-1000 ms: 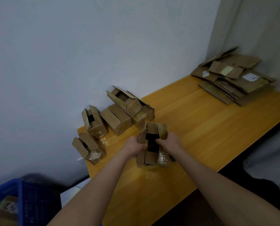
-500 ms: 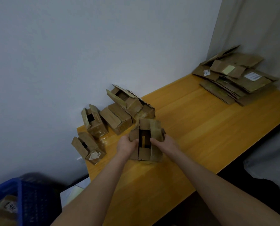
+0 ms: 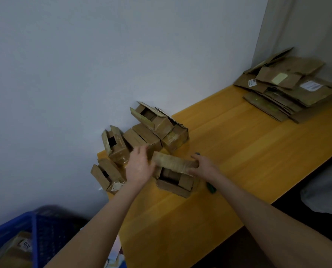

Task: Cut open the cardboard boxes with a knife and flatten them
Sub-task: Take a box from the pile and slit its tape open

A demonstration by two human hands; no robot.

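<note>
Table by wall. Box mid-table, not yet flat. L hand open-fingered at its left end, R hand grips top flap. Knife just beside. Flat pile far right looks done; approx. 4 boxes by wall to go.

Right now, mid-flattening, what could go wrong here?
The right hand grips the open box with the green knife handle under its forearm, blade hidden: the arm could catch it. The left hand hovers beside the corner box at the table edge and might knock it off.
</note>
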